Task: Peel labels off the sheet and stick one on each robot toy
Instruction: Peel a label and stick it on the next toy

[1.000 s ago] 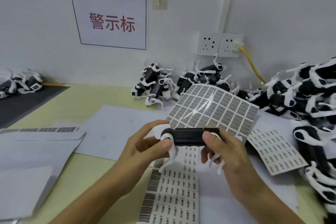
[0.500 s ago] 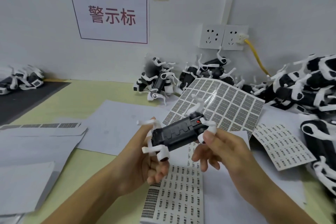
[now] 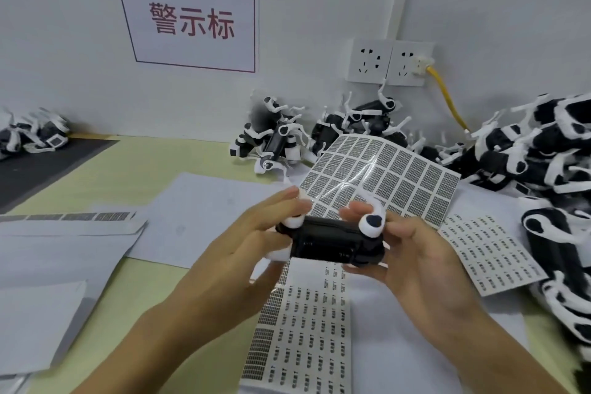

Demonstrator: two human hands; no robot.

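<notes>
The robot toy [image 3: 332, 241] lies between both hands, its black body running crosswise from one palm to the other, a broad dark face turned up. The left hand [image 3: 236, 253] holds one end with curled fingers; the right hand [image 3: 415, 253] pinches the other end by its white leg joint. Just below the hands lies the label sheet [image 3: 307, 329], about equally near to each. Beyond the right hand, more toys [image 3: 543, 150] are heaped.

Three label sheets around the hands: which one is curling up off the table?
The grey grid sheet behind the hands, glossy and bowed, far edge lifted toward the toy pile. The white strip sheet below the hands and the white sheet to the right lie flat.
</notes>
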